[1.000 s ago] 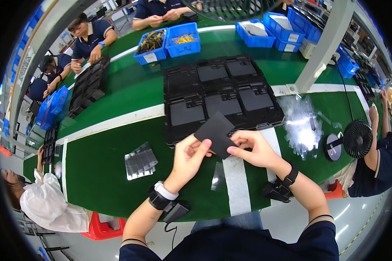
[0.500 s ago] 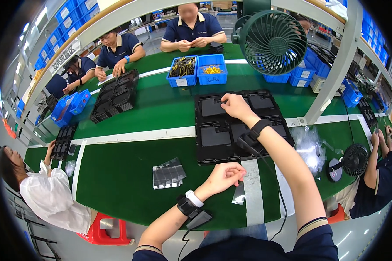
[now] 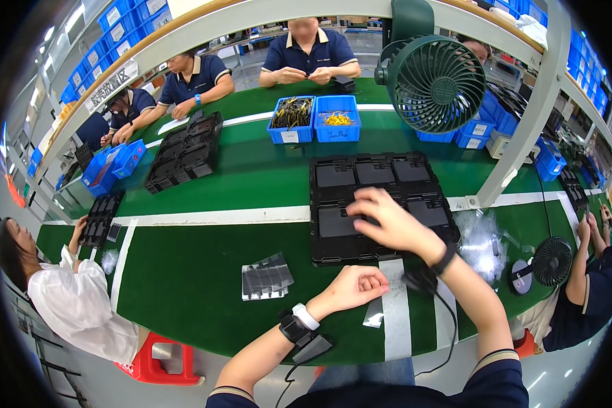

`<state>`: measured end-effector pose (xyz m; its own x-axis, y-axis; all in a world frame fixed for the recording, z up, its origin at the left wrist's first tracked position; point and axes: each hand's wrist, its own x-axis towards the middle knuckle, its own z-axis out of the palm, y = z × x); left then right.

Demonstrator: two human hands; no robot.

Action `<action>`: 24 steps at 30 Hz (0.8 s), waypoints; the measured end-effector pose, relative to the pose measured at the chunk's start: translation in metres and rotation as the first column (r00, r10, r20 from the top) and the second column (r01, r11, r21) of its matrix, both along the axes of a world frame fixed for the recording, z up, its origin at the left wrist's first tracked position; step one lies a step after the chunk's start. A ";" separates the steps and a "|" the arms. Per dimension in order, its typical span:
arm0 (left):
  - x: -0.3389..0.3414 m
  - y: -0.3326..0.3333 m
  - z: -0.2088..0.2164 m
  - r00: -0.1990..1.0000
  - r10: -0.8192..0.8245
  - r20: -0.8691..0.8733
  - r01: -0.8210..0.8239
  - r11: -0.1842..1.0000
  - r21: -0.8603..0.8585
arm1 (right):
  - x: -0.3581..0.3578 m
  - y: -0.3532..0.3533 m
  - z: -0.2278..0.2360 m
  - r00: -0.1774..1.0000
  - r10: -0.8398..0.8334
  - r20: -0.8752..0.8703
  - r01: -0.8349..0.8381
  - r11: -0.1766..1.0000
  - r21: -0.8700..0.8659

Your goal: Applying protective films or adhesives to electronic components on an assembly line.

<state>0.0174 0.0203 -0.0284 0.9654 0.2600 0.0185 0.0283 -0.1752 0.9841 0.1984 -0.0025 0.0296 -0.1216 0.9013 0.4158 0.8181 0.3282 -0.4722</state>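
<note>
We have our right hand point(image 3: 386, 221) over the black tray point(image 3: 347, 257), its fingers spread apart and gripping nothing that we can see. Our left hand point(image 3: 355, 287) is near the tray's front edge, fingers loosely curled; we cannot tell whether anything sits inside the curl.

The tray is moulded plastic, roughly rectangular, with stepped rims and squarish pockets in two rows of three. In the pockets lie flat, matte, dark-grey plates point(image 3: 334, 175). On the smooth green bench point(image 3: 183, 272), left of our hands, we see glossy films point(image 3: 267, 275) overlapping one another; a clear strip point(image 3: 373, 316) lies just below our left hand, and a crinkled, shiny heap point(image 3: 481, 245) of clear plastic is right of the tray.

Blur softens our right fingers, so we cannot tell whether they touch the tray. That hand hides much of the lower middle pocket. A ribbed green fan point(image 3: 438, 85) covers part of the blue bins point(image 3: 462, 139) behind it, and our sleeves point(image 3: 488, 370) are cut off at the lower edge.
</note>
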 end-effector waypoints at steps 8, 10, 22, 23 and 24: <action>-0.004 0.000 -0.001 0.997 -0.061 -0.037 0.063 0.996 0.060 | -0.013 -0.093 -0.027 0.986 -0.046 -0.161 -0.002 0.958 -0.286; -0.003 0.000 0.004 0.996 -0.073 -0.058 0.076 0.995 0.059 | -0.008 -0.096 -0.030 0.989 -0.004 -0.145 -0.046 0.939 -0.340; -0.007 -0.001 0.006 0.993 0.083 0.079 -0.085 0.996 0.025 | -0.015 -0.098 -0.039 0.991 0.038 -0.131 -0.068 0.969 -0.239; -0.007 -0.002 0.007 0.989 0.110 0.096 -0.109 0.994 -0.022 | -0.017 -0.098 -0.037 0.991 0.033 -0.133 -0.063 0.971 -0.230; -0.007 0.000 0.002 0.992 0.091 0.089 -0.090 0.996 -0.016 | -0.020 -0.098 -0.034 0.997 0.019 -0.068 -0.036 0.966 -0.257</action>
<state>0.0101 0.0205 -0.0266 0.9324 0.3473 0.1002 -0.0446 -0.1646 0.9853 0.1787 -0.1008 -0.0048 -0.1284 0.9756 0.1779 0.7753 0.2106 -0.5954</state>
